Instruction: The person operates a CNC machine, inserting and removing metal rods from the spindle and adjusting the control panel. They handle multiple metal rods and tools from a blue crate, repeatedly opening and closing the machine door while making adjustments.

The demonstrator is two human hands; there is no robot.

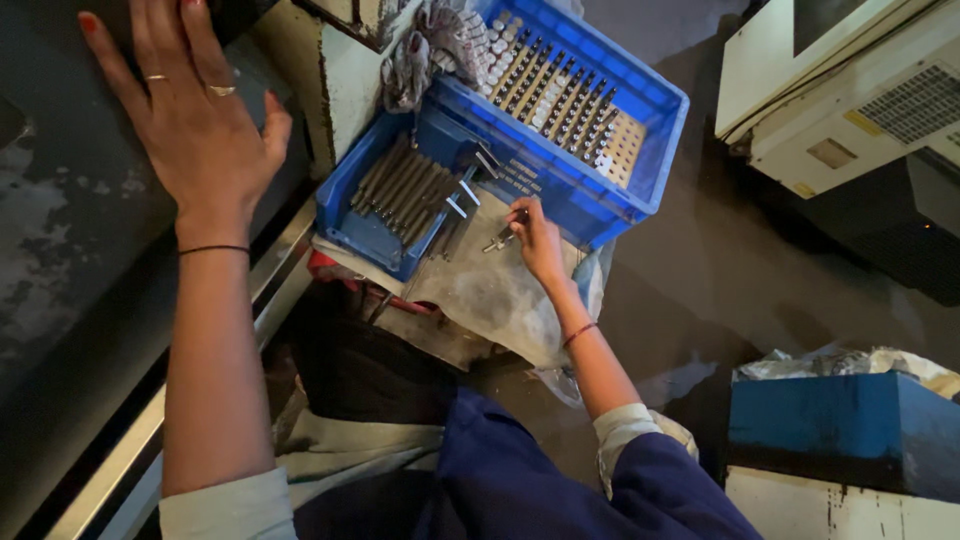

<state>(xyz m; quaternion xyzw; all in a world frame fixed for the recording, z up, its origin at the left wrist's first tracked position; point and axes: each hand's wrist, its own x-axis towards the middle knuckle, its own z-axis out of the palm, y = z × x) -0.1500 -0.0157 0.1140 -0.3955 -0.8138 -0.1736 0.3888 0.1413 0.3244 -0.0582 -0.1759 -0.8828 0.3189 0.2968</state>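
Dark machine surface [60, 250] took up the left; left hand [195, 120] lay flat on it, fingers spread wide, holding nothing, seemingly for support. Blue crate [655, 150] sat tilted toward the person, upper tray of upright pins [555, 85], lower bay of loose steel rods [400, 185]. Grey cloth [490, 290] beneath, probably as padding. Right hand [535, 240], at the crate's near edge, pinched a small metal pin [502, 240] in a narrow grip.

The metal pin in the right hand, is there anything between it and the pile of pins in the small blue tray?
Nothing visible blocks it. The right hand holds a metal pin over the grey cloth, beside the small blue tray. Only the tray's low open edge lies before the pile of pins. The left hand rests apart on the dark surface.
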